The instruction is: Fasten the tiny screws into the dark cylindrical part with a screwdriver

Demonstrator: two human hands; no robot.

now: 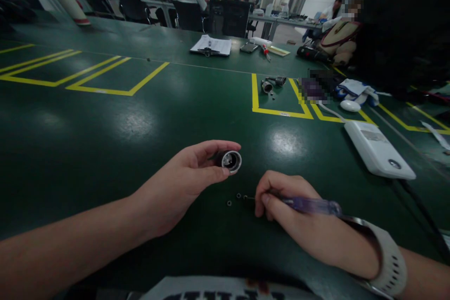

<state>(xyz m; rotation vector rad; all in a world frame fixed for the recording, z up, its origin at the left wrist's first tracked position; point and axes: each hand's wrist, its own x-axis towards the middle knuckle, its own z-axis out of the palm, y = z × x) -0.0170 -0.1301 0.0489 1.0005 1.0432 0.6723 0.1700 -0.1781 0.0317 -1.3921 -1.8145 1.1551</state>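
Observation:
My left hand is closed around a round metal cup-like part, its open end turned toward me. Inside the rim some small metal detail shows, too dark to make out. My right hand grips a screwdriver with a purple translucent handle, the shaft pointing left and low over the table. Close to its tip lie a small nut-like ring and a second small ring. Another tiny ring-shaped piece is at the tip itself; whether it touches cannot be made out.
More metal parts lie inside a yellow-taped rectangle on the green table. A white power bank-like box with a cable stands at right. Farther back are a clipboard with papers, a phone and a red-handled tool. People sit beyond.

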